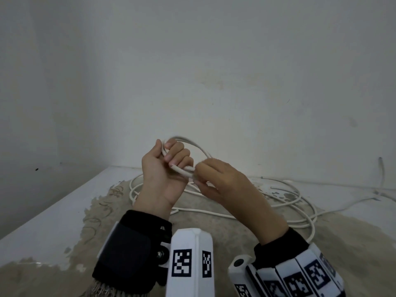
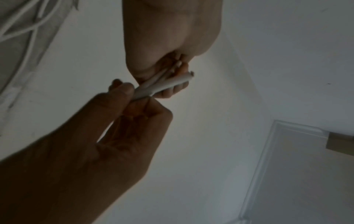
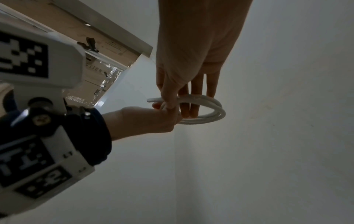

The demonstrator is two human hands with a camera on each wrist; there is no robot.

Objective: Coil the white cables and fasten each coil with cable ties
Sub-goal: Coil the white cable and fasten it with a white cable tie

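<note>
Left hand [image 1: 162, 168] grips the springy, light cable coil [image 1: 192, 146]; right hand [image 1: 216, 179] pinches it beside the left hand, best held where loops cross.

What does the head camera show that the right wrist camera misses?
Only the head view shows the loose white cable strewn over the worn table. Only the right wrist view shows the coil as a full ring, plus a window frame above. Both show the left hand gripping the coil and the right hand pinching it.
</note>
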